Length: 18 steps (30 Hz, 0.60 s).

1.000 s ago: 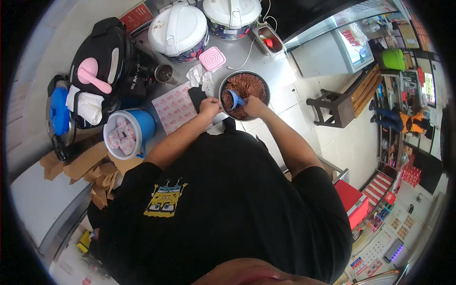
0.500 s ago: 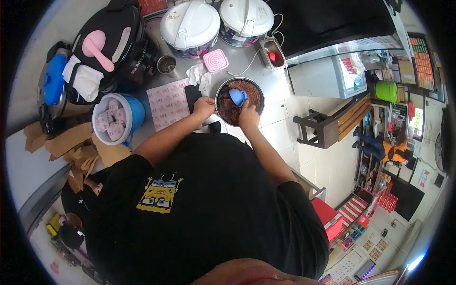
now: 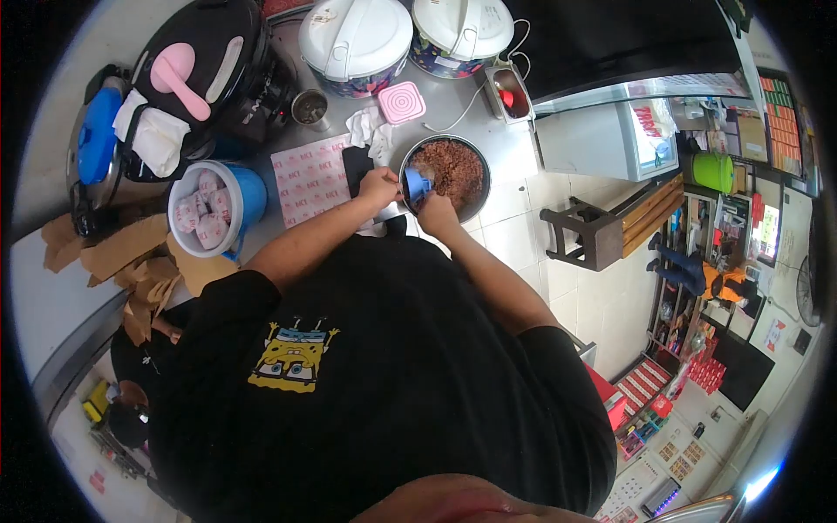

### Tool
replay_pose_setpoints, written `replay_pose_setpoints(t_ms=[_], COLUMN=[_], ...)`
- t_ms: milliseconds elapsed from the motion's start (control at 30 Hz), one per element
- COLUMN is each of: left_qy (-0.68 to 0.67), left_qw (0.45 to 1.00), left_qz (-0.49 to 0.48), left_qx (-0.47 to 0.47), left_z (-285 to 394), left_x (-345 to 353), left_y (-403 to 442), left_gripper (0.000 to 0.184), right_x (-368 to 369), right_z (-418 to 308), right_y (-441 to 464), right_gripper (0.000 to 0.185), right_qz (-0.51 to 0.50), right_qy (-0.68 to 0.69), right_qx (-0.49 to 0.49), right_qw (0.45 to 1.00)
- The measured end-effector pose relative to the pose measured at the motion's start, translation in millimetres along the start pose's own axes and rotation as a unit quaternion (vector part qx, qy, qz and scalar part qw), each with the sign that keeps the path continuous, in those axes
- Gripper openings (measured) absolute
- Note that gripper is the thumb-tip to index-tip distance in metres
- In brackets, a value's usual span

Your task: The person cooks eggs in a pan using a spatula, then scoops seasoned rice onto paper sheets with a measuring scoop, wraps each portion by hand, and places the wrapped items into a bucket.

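A round metal pot (image 3: pixel 488 185) full of reddish-brown, grainy food (image 3: pixel 458 170) sits at the counter's near edge. My left hand (image 3: pixel 380 188) is closed at the pot's left rim, its fingertips pinching the edge. My right hand (image 3: pixel 438 216) is closed around a blue scoop (image 3: pixel 418 183), whose bowl is inside the pot against the left wall. The right hand partly hides the scoop's handle and the front of the pot. Left of the pot lies printed wrapping paper (image 3: pixel 309 183), with a dark flat piece (image 3: pixel 358 167) at its edge.
A blue bucket (image 3: pixel 253 196) holds several wrapped bundles at left, near torn cardboard (image 3: pixel 131 261). Behind stand two white-lidded containers (image 3: pixel 356 39) (image 3: pixel 462 24), a metal cup (image 3: pixel 309 108), a pink square mat (image 3: pixel 402 103) and a steel tray (image 3: pixel 508 91). Another person (image 3: pixel 711 281) stands far right.
My right hand and the scoop have moved left, from the middle of the food to the pot's left side. The scoop has turned. My left hand stays at the rim.
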<state>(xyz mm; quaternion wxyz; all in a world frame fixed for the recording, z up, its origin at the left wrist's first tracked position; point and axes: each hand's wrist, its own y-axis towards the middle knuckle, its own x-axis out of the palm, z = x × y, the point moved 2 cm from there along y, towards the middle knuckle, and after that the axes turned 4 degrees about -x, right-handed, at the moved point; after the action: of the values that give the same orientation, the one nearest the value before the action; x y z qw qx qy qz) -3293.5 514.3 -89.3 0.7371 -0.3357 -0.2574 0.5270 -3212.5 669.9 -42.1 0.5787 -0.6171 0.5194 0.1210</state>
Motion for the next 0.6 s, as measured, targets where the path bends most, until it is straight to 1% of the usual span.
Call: replay_pose_setpoints(t_ms=[67, 100, 133, 200, 233, 267, 333, 367, 400, 467, 500, 600], left_qy=[0.002, 0.000, -0.003, -0.012, -0.021, -0.025, -0.010, -0.005, -0.008, -0.007, -0.003, 0.018], left_qw=[1.000, 1.000, 1.000, 1.000, 1.000, 1.000, 0.999, 1.000, 1.000, 0.999, 0.999, 0.999], left_qz=[0.003, 0.002, 0.000, 0.000, 0.001, 0.000, -0.009, -0.008, -0.007, -0.033, -0.033, -0.025], left_qx=[-0.008, -0.004, 0.001, 0.000, -0.007, -0.002, -0.029, -0.025, -0.026, -0.006, -0.007, -0.014], left_z=[1, -2, -5, -8, -9, -10, -2, 0, -1, -8, -6, 6], left_x=[0, 0, 1, 1, 2, 2, 2, 2, 1, 1, -1, 0], left_y=[-2, -1, 1, 4, 3, 3, -3, -5, -3, 3, 0, -6], left_gripper=[0.010, 0.010, 0.010, 0.010, 0.011, 0.011, 0.011, 0.012, 0.012, 0.015, 0.015, 0.015], right_x=[-8, -26, -33, -53, -64, -66, -64, -53, -32, -23, -30, -42], right_z=[14, 13, 24, 41, 46, 47, 51, 47, 43, 12, 2, 2], right_y=[3, -3, -3, -1, -3, -3, 3, 6, 14, -4, -6, -9], right_gripper=[0.030, 0.029, 0.029, 0.026, 0.026, 0.026, 0.028, 0.040, 0.059, 0.068, 0.065, 0.060], right_qz=[-0.001, 0.011, 0.013, -0.018, -0.069, -0.066, 0.027, 0.084, 0.072, 0.096, 0.039, 0.047], right_qy=[0.021, 0.064, 0.062, 0.128, 0.151, 0.147, 0.057, 0.001, -0.066, -0.098, -0.118, -0.129], right_qx=[-0.085, -0.085, -0.086, -0.138, -0.077, -0.079, -0.086, -0.070, -0.012, 0.002, 0.022, 0.051], right_qw=[0.996, 0.994, 0.994, 0.982, 0.983, 0.984, 0.994, 0.994, 0.995, 0.991, 0.992, 0.989])
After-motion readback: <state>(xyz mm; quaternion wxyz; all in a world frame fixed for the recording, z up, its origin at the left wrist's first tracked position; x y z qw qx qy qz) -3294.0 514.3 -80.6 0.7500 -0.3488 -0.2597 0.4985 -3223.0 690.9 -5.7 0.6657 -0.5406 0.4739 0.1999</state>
